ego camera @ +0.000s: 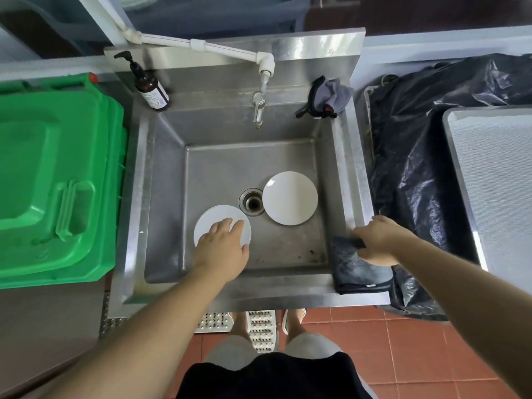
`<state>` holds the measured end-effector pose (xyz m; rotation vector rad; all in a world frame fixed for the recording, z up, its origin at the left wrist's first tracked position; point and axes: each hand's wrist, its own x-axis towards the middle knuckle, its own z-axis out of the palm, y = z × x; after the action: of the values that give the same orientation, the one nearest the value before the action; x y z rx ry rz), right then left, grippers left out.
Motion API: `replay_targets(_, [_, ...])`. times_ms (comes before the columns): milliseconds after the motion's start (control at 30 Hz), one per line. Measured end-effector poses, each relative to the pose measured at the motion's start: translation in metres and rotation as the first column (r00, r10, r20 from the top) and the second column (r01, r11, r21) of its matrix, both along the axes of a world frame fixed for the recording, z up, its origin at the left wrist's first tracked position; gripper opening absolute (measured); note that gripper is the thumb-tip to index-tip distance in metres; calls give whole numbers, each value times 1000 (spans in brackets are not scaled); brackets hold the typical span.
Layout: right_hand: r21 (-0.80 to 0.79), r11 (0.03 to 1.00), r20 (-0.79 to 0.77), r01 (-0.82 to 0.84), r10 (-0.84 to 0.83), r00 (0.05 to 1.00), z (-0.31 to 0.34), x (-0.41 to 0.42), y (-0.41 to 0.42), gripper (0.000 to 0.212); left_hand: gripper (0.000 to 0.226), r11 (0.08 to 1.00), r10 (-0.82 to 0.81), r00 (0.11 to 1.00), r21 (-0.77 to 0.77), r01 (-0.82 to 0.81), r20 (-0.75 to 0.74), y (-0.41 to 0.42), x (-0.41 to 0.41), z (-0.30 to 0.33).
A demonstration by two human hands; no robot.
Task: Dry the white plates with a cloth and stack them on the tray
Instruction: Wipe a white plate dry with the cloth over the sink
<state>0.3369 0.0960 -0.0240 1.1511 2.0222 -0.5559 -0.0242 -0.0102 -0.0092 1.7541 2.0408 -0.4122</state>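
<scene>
Starting stock, taken from the sink [161,197] as landmark: two white plates on its floor, none dried, none yet on the tray [489,174], which sits well to the right of the sink beyond the black bin bag [426,145]. Item one, the near plate [213,220], lies left of the drain [253,203] and toward the sink's front wall; your left hand [221,249] rests flat on it, fingers spread and fairly straight, not yet curled under the rim. Item two, the far plate [290,198], lies face up just right of the drain, touching nothing else. Item three, the dark cloth [357,269], is draped over the sink's front right corner; your right hand [377,240] is on it with fingers bent, apparently gathering the fabric, though whether the grip is firm cannot be told. To do this step well, slide your left fingertips to the near plate's edge and tip it up against the sink floor, since a wet flat plate likely resists a straight lift. Take a full fold of the cloth, not a corner, so that it covers your palm. Bring plate and cloth together above the sink so drips fall inside. Wipe both faces and the rim, turning the plate with the left hand. Other fittings noted: tap [259,108] at the sink's back, soap bottle [149,84] at its back left, grey rag [328,96] at its back right, green bin lid [54,180] to its left.
</scene>
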Motion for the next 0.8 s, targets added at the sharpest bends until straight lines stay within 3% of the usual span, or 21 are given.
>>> replay_targets(67, [-75, 992, -64, 100, -105, 992, 11, -3, 0, 36, 57, 1000, 19, 1000, 1, -19, 15, -3, -2, 2])
replay_targets(200, [-131, 966, -193, 224, -246, 950, 23, -20, 1, 14, 55, 1000, 29, 999, 12, -29, 43, -8, -8, 3])
replay_targets(333, [-151, 862, -394, 484, -501, 770, 28, -45, 0, 12, 55, 999, 44, 998, 0, -44, 55, -14, -19, 2])
replay_targets(400, [-249, 710, -465, 659, -684, 561, 30, -60, -4, 16, 54, 999, 51, 996, 0, -52, 73, -19, -26, 0])
replay_targets(500, [-471, 369, -431, 802, -889, 156, 34, -84, -9, 27, 52, 998, 61, 994, -8, -61, 88, -27, -37, -1])
replay_targets(600, [-594, 1, -309, 805, -924, -227, 31, -105, -17, 22, 50, 998, 65, 994, -22, -63, 85, -35, -49, -4])
replay_targets(667, [-674, -212, -217, 708, -859, -464, 20, -116, -20, 24, 51, 997, 72, 993, -32, -69, 95, -40, -57, -8])
replay_targets(733, [-742, -321, -146, 588, -779, -610, 13, -127, -24, 33, 54, 996, 87, 990, -43, -83, 110, -44, -65, -13])
replay_targets(800, [-772, -350, -110, 531, -749, -654, 10, -136, -30, 39, 53, 993, 110, 986, -62, -104, 122, -47, -72, -18])
